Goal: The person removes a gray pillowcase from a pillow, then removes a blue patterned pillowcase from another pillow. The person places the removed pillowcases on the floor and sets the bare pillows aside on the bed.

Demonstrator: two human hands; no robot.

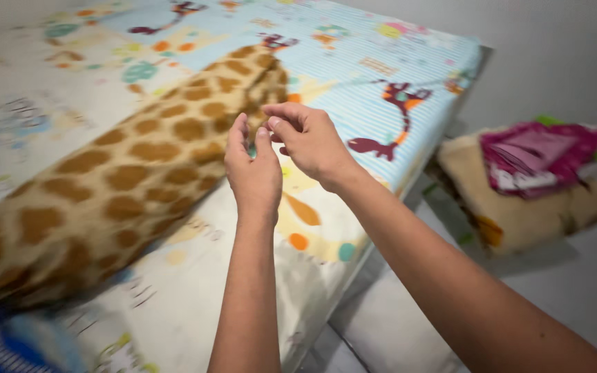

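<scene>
Fingers (262,135) of both hands hide the giraffe-print bolster's (126,179) end.

The far side of the bed (381,76) is left bare, its patterned sheet flat toward the corner; passage there is unhindered. The left half is taken up by a long giraffe-print bolster (126,173) laid slantwise; its upper end is met by the left hand (253,173) and the right hand (309,141), which are held close together. Beside the bed's right edge a strip of pale floor (561,290) is open; further right it is blocked by a stack of folded cloths (526,186) near the wall.
</scene>
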